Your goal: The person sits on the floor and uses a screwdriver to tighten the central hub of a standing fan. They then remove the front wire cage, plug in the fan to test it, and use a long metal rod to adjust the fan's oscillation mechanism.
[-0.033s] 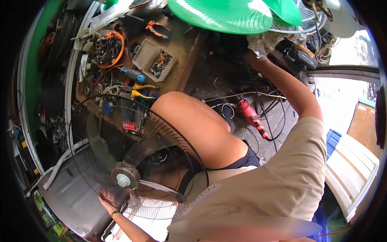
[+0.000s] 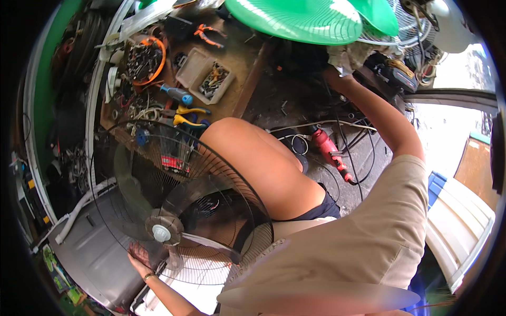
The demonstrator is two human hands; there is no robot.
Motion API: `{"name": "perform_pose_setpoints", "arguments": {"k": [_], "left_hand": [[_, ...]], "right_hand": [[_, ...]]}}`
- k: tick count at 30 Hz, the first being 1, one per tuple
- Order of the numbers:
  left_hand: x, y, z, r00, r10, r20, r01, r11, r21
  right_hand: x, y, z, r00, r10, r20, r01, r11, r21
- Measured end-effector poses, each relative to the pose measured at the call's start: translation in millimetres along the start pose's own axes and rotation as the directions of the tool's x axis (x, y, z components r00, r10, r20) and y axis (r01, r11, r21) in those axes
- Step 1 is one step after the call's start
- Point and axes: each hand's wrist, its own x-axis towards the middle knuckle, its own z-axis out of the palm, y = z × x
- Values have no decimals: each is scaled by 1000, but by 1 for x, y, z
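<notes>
Near left, beside the bent leg point(image 2: 263, 171): electric fan point(image 2: 167, 227), blades dark and translucent, guard wiry, 1 pale hub cap. Left hand point(image 2: 141, 255) at the guard's near-left edge, fingers behind the wires; cannot tell if clasped. Right hand point(image 2: 334, 75) far right by a crumpled rag point(image 2: 346, 57), grip hidden. Far left, wooden worktop point(image 2: 245, 55) with 1 open plastic box point(image 2: 192, 71); right, red power tool point(image 2: 324, 141) on grey floor point(image 2: 349, 196).

We see a round black wire fan guard point(image 2: 226, 181) at eight o'clock — a white-streaked green plastic disc point(image 2: 298, 21) at twelve.
</notes>
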Motion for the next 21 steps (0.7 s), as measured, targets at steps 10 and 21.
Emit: {"name": "perform_pose_setpoints", "arguments": {"k": [10,21], "left_hand": [[-4,-8,-1,1000,2,-12,-2,1000,-1],[0,-5,10,1000,5,-2,-5,1000,13]], "right_hand": [[11,20,29,968,16,-251,25,987,158],[7,36,7,969,-136,206,37,905,423]]}}
